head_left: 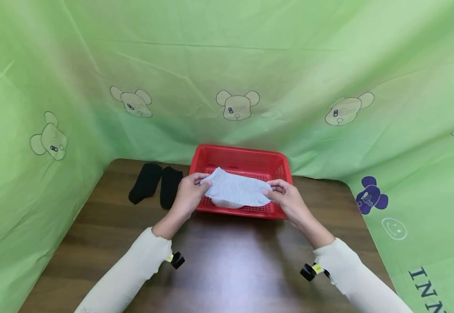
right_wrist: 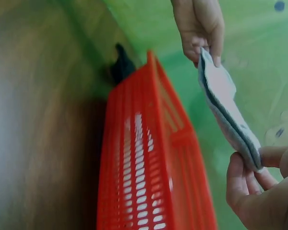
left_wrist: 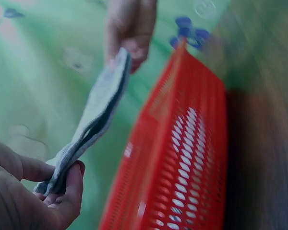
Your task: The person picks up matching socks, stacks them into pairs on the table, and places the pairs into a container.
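Currently, my left hand (head_left: 189,192) and right hand (head_left: 290,201) pinch opposite ends of a pale grey sock (head_left: 239,189), holding it over the red basket (head_left: 246,213) midway along the far edge of the table (head_left: 231,256). Two black socks (head_left: 145,183) lie near the far left corner.

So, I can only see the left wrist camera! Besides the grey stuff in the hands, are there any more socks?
Observer: Yes, two black socks are lying on the table.

Operator: Ooh! Which side of the red basket are they?

Observer: In the head view, they lie to the left of it.

Operator: And is the grey fabric over the basket? I only see it sideways.

Observer: From the head camera it covers part of the basket's opening, but I can't tell how high up it is.
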